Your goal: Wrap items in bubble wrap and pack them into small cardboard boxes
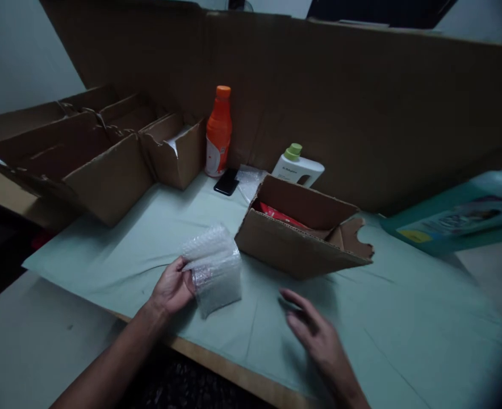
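Head view: pale green cloth point(118, 250) covers a table before a tall cardboard panel point(362, 113) in a dim room. The left hand point(175, 288) pinches bubble wrap point(219, 278) by its left edge; the right hand point(317, 335), half open, is near the cloth. The wrap sits left of the open box point(302, 250), its long axis running near to far.

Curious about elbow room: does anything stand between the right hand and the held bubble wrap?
Nothing visible: only green cloth shows between the right hand and the bubble wrap in the left hand. An open box stands farther back.
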`<state>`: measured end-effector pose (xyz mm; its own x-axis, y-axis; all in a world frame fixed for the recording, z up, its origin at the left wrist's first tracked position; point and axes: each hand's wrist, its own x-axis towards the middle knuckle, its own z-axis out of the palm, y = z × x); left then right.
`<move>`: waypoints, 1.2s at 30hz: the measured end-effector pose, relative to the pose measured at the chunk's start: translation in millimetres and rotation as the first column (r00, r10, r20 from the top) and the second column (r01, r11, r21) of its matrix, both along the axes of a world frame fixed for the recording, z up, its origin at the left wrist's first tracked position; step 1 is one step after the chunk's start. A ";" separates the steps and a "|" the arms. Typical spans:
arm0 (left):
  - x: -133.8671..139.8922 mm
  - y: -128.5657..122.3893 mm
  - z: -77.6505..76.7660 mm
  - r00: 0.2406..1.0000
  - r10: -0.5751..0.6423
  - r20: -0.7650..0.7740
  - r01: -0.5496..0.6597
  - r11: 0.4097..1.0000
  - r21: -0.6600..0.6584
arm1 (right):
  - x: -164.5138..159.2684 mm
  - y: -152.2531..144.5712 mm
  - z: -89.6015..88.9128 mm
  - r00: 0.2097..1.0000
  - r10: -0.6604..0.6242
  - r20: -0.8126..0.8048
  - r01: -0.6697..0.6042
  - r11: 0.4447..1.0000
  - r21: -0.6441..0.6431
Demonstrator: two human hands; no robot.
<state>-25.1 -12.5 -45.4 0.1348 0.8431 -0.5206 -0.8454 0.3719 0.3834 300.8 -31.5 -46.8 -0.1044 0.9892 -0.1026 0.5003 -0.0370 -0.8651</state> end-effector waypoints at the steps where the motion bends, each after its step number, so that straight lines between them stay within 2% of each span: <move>1: 7.1 -2.3 1.4 1.000 -0.015 0.003 0.015 1.000 -0.010 | -21.2 -4.1 -3.3 0.996 0.059 -0.070 -0.058 0.998 0.005; 4: 32.0 -16.7 1.6 1.000 -0.030 0.002 0.030 0.997 -0.076 | -79.0 -0.4 -13.2 0.948 0.145 -0.283 -0.147 0.989 0.015; 6: 44.6 -34.7 -1.6 0.998 -0.064 -0.020 0.061 0.990 -0.124 | -98.1 7.9 -16.1 0.916 0.167 -0.365 -0.194 0.980 -0.038; 8: 48.8 -56.6 -4.5 0.984 -0.143 -0.103 0.130 0.984 -0.123 | -95.2 14.9 -14.0 0.920 0.184 -0.346 -0.229 0.969 -0.093; 10: 45.1 -76.8 -2.3 0.926 -0.260 -0.272 0.255 0.965 -0.054 | -74.7 19.9 -6.7 0.933 0.226 -0.280 -0.272 0.953 -0.136; 12: 39.0 -89.4 7.6 0.773 -0.355 -0.525 0.438 0.898 0.038 | -47.5 24.5 4.4 0.933 0.299 -0.202 -0.335 0.925 -0.179; 13: 37.6 -91.4 14.4 0.663 -0.338 -0.668 0.517 0.852 0.083 | -35.4 26.8 10.4 0.928 0.339 -0.153 -0.365 0.909 -0.200; 14: 38.3 -90.1 21.3 0.546 -0.254 -0.798 0.579 0.803 0.140 | -25.7 28.8 16.0 0.922 0.375 -0.093 -0.386 0.897 -0.213; 15: 41.6 -85.9 27.4 0.430 -0.121 -0.895 0.636 0.744 0.205 | -19.0 30.3 21.0 0.916 0.400 -0.024 -0.395 0.893 -0.214; 17: 55.2 -70.3 33.8 0.227 0.191 -0.955 0.761 0.577 0.296 | -13.6 31.5 27.9 0.895 0.433 0.103 -0.411 0.893 -0.182; 19: 72.1 -49.6 30.7 0.072 0.403 -0.912 0.880 0.405 0.249 | -12.8 30.4 30.8 0.858 0.478 0.189 -0.454 0.877 -0.154; 20: 78.3 -38.9 26.0 -0.011 0.455 -0.890 0.916 0.363 0.174 | -11.3 29.2 31.2 0.835 0.503 0.224 -0.479 0.864 -0.154; 21: 81.0 -28.8 19.7 -0.102 0.477 -0.873 0.931 0.356 0.085 | -7.7 27.8 31.2 0.815 0.521 0.254 -0.495 0.854 -0.163; 22: 79.2 -19.6 12.6 -0.190 0.479 -0.857 0.925 0.381 0.008 | -1.7 26.3 31.0 0.803 0.526 0.281 -0.496 0.850 -0.176; 24: 61.6 -5.7 -2.5 -0.339 0.445 -0.829 0.866 0.492 -0.090 | 16.6 23.0 30.0 0.806 0.494 0.326 -0.455 0.870 -0.192; 25: 46.8 -1.6 -9.6 -0.385 0.423 -0.820 0.826 0.555 -0.101 | 27.4 21.5 29.2 0.816 0.465 0.342 -0.422 0.885 -0.197; 27: 11.2 1.0 -20.7 -0.420 0.387 -0.821 0.744 0.665 -0.068 | 47.9 19.8 26.3 0.832 0.421 0.360 -0.366 0.906 -0.213; 31: -47.9 -7.4 -27.3 -0.358 0.286 -0.889 0.570 0.821 0.035 | 75.1 24.1 13.8 0.825 0.403 0.396 -0.333 0.913 -0.234; 34: -62.8 -13.8 -21.1 -0.243 0.218 -0.945 0.396 0.912 0.109 | 93.5 29.6 2.8 0.791 0.351 0.501 -0.267 0.935 -0.233; 36: -61.1 -15.1 -15.2 -0.132 0.173 -0.976 0.296 0.947 0.128 | 106.2 29.6 0.1 0.719 0.229 0.656 -0.171 0.973 -0.152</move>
